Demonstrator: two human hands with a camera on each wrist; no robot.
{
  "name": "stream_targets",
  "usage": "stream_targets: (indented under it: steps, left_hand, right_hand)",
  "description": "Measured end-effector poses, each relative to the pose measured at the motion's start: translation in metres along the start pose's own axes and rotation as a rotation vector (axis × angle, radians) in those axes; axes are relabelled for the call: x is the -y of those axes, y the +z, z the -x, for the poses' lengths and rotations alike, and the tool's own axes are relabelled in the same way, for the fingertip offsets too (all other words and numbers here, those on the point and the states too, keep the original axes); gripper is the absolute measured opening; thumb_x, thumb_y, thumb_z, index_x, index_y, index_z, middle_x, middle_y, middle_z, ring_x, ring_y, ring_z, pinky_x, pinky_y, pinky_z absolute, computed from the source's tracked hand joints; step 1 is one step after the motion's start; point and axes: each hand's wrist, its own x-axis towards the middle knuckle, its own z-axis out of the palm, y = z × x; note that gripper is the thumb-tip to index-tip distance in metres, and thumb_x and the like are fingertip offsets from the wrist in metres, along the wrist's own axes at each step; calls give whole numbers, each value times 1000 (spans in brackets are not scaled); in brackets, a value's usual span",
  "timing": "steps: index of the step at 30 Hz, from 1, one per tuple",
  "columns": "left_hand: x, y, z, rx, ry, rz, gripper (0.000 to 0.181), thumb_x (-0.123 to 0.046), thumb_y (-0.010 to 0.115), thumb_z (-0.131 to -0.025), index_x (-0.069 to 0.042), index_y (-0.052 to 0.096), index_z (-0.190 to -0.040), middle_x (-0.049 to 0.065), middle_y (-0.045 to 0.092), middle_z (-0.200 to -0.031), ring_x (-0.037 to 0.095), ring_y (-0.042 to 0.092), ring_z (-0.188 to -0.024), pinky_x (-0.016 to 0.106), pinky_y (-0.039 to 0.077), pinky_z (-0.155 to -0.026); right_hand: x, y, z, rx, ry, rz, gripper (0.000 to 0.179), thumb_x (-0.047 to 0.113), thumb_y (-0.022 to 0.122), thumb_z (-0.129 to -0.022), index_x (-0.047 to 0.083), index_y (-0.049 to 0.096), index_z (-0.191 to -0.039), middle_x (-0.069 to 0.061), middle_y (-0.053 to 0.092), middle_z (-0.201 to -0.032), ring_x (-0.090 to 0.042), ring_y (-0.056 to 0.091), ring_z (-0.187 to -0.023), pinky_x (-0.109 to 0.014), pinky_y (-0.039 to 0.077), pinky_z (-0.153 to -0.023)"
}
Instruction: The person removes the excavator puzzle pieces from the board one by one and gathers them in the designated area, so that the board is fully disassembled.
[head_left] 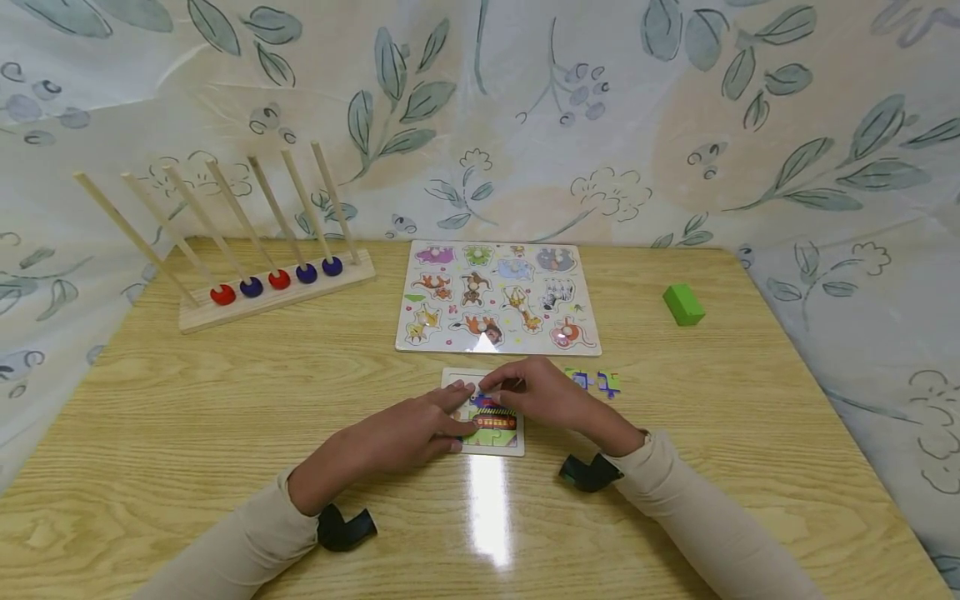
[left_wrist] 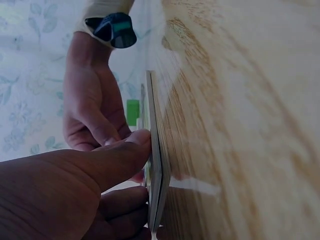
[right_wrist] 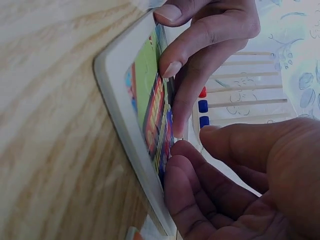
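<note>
A small jigsaw puzzle point(head_left: 492, 422) in a pale frame lies on the table, its picture showing an orange-and-red tracked vehicle on green. My left hand point(head_left: 408, 433) rests at its left side, fingers extended over the frame and thumb on the picture. My right hand point(head_left: 536, 392) reaches over the upper right part with bent fingers. In the right wrist view, the fingertips of the right hand point(right_wrist: 240, 180) meet the puzzle point(right_wrist: 150, 110) near its far edge. Whether a piece sits between finger and thumb is hidden. Loose puzzle pieces point(head_left: 608, 383) lie just right of that hand.
An animal peg puzzle board point(head_left: 408, 333) lies behind the small puzzle. At the back left stands a wooden rack point(head_left: 225, 315) with upright rods and red and blue beads. A green block point(head_left: 683, 305) sits at the right. Leaf-patterned cloth point(head_left: 480, 108) hangs behind the table.
</note>
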Motion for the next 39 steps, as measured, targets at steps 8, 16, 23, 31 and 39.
stream_targets:
  steps: [8,16,23,31,39]
  left_hand:
    - [0,0,0,-8,6,6,36,-20,62,-97,-11,64,-131,19,30,-154,36,29,-140,45,35,-108]
    - [0,-1,-1,1,21,-1,34,-17,63,-96,-9,64,-130,20,31,-153,35,29,-140,45,34,-108]
    - [0,-1,0,4,24,-9,34,-18,62,-97,-10,64,-130,19,30,-154,35,28,-141,44,33,-109]
    - [1,0,0,-4,32,-13,34,-19,62,-97,-9,64,-130,19,30,-154,35,28,-141,45,33,-109]
    - [2,1,1,3,3,26,36,-18,62,-97,-9,62,-132,18,27,-155,35,24,-142,46,31,-110]
  right_hand:
    - [-5,2,2,-36,0,-68,17,2,61,-94,2,73,-106,-6,70,-102,-14,65,-85,-28,53,-73]
    - [-3,4,0,-64,28,-82,16,2,62,-94,3,72,-106,-6,69,-101,-15,65,-86,-30,54,-75]
    - [1,5,-2,-71,62,-115,16,2,65,-92,1,71,-106,-6,69,-96,-16,65,-81,-28,52,-72]
    - [3,1,-2,-14,176,-263,16,3,64,-92,0,72,-106,-5,70,-92,-19,67,-80,-32,55,-71]
    - [2,1,-3,-6,182,-291,15,0,63,-92,-4,72,-103,-9,71,-88,-21,68,-74,-35,57,-69]
